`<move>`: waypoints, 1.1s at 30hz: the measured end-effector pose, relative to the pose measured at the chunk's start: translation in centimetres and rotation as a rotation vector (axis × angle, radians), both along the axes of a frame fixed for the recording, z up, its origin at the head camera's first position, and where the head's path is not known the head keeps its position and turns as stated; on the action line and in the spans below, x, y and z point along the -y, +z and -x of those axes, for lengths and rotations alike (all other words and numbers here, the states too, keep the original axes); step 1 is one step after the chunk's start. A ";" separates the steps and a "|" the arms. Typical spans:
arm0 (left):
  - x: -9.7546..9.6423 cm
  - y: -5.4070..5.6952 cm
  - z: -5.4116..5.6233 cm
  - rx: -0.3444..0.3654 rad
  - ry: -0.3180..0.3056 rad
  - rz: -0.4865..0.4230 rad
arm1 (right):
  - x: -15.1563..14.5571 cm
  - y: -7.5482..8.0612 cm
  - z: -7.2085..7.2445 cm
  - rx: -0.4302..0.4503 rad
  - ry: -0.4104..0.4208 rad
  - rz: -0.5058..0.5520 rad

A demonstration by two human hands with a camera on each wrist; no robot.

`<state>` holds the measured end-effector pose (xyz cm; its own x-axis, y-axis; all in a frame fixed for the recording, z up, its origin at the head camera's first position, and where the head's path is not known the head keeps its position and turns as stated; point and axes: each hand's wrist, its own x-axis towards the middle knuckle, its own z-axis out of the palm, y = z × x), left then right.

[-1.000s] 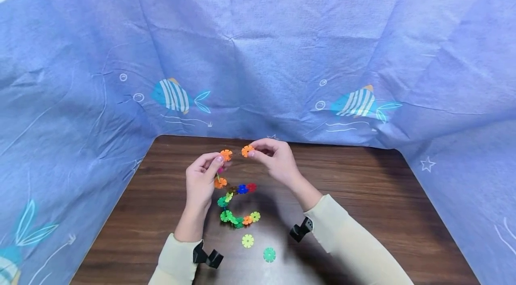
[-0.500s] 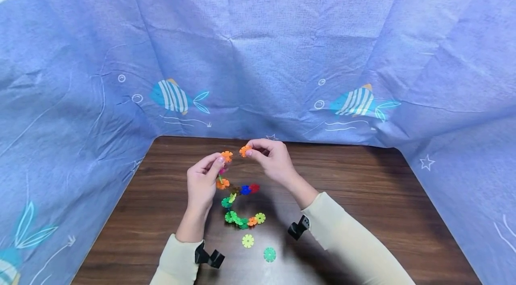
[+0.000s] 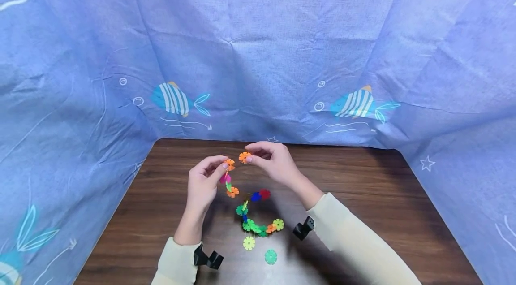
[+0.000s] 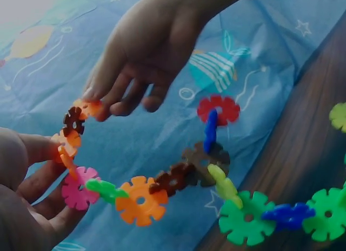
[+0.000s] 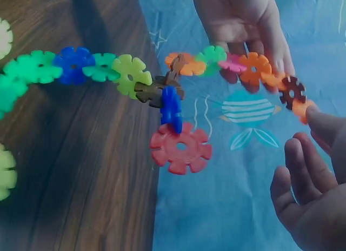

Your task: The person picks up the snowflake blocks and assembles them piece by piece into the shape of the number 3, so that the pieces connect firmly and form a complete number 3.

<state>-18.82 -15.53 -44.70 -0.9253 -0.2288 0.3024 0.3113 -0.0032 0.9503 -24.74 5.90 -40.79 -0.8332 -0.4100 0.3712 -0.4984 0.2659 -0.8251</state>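
Observation:
A chain of notched flower-shaped plastic discs hangs in a curve between and below the hands. My left hand [image 3: 203, 184] pinches the chain by an orange disc [image 3: 230, 164] near its upper end. Between finger and thumb, my right hand [image 3: 277, 163] holds the end orange disc [image 3: 243, 157]. A brown disc [image 4: 74, 121] links these two orange discs in the left wrist view. Further along come a pink disc [image 4: 80, 188], a green one and a larger orange disc [image 4: 141, 201]. A side branch ends in a blue disc [image 5: 171, 109] and a red disc [image 5: 181, 148].
On the dark wooden table [image 3: 342, 177] lie a loose yellow-green disc [image 3: 249, 243] and a loose green disc [image 3: 271, 256], in front of the chain. A blue cloth [image 3: 266, 61] printed with fish surrounds the back and sides.
The chain's lower part has shifted right in the head view, with its yellow-green end moving most. Both hands still pinch their discs, slightly lower in the picture. The loose discs stay put.

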 end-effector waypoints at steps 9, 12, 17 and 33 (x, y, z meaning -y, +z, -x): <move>1.1 0.3 0.3 -0.040 0.099 -0.036 | -6.1 -4.1 -3.9 -0.028 0.098 -0.172; 1.4 0.3 0.4 -0.044 0.124 -0.039 | -7.4 -6.8 -6.2 0.026 0.180 -0.249; 1.7 0.3 0.2 -0.046 0.144 -0.041 | -8.0 -10.6 -9.3 0.153 0.256 -0.316; 1.5 0.1 0.1 -0.085 0.177 0.010 | -7.8 -12.9 -11.9 0.032 0.290 -0.491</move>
